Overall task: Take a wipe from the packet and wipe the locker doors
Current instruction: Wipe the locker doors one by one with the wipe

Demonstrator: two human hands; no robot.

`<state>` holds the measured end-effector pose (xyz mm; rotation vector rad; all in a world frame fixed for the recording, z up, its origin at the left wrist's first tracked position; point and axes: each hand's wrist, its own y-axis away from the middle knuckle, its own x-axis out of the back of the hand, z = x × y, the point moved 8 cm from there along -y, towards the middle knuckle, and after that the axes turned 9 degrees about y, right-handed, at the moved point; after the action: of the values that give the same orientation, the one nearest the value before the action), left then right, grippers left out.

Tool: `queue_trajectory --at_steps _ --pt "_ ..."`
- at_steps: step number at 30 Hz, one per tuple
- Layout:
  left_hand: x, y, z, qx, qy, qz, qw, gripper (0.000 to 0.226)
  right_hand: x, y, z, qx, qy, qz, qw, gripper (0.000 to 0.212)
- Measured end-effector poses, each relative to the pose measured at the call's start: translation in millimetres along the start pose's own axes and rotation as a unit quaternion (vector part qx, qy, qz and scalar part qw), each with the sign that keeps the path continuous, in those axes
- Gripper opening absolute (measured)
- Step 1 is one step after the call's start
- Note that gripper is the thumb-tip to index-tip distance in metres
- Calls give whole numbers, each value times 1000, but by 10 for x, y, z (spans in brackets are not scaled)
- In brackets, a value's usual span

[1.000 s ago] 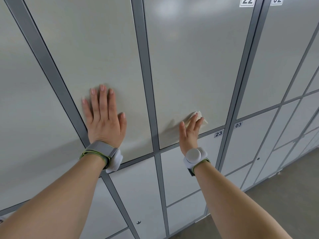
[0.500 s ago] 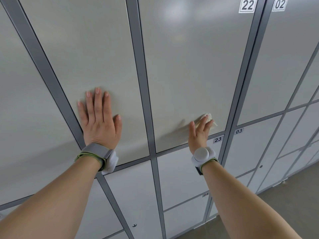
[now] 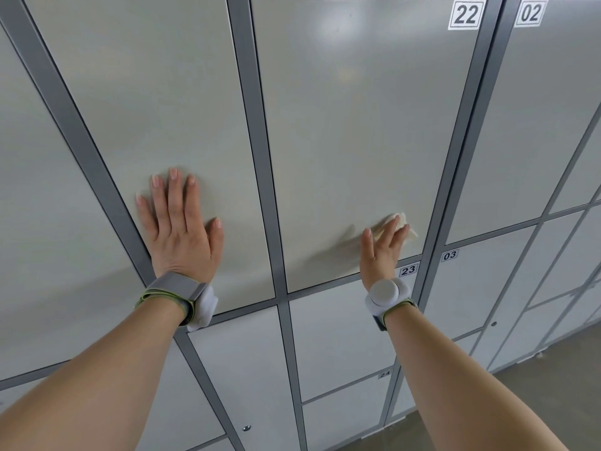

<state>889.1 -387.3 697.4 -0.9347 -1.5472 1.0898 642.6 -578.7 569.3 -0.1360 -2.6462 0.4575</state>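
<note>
Tall pale grey locker doors fill the view. My right hand (image 3: 382, 245) presses a white wipe (image 3: 410, 230) flat against the lower right part of locker door 22 (image 3: 357, 125), fingers straight, with the wipe peeking out past the fingertips. My left hand (image 3: 180, 229) rests flat with spread fingers on the neighbouring door to the left (image 3: 156, 92). The wipe packet is not in view.
Dark grey frame strips (image 3: 257, 141) separate the doors. Smaller doors 23 (image 3: 338, 333), 03 (image 3: 471, 288) and 24 sit below, and door 02 (image 3: 546, 125) is to the right. Grey floor (image 3: 536, 385) shows at the bottom right.
My right hand has slid the wipe to the right along the bottom of door 22, toward its right edge. My left hand stays flat on its door.
</note>
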Motion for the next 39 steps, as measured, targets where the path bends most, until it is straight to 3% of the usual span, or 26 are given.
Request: queue_trajectory --at_steps 5,10,12,19,26,33,37,39 --pt "-2 3 5 5 -10 3 1000 62 -7 -16 177 5 16 -6 1000 79" --pt "-16 14 0 16 -13 -1 1000 62 -100 126 718 -151 -19 -81 985 75" --pt "-22 18 -1 19 -12 -2 1000 62 -36 61 697 -175 -39 -78 981 76" --pt "-32 20 7 24 -16 -7 1000 62 278 -316 350 -53 -51 26 997 70" --pt "-37 34 14 33 -17 -12 999 65 104 -135 829 -198 -41 -58 978 78" --pt "-42 29 15 34 -18 -21 999 67 389 -431 428 -90 -72 34 993 66" --pt "-38 32 19 38 -6 -32 999 67 199 -187 651 -154 -51 -23 986 69" --pt "-32 35 25 39 -4 -38 999 67 30 -7 627 -167 -14 -61 984 80"
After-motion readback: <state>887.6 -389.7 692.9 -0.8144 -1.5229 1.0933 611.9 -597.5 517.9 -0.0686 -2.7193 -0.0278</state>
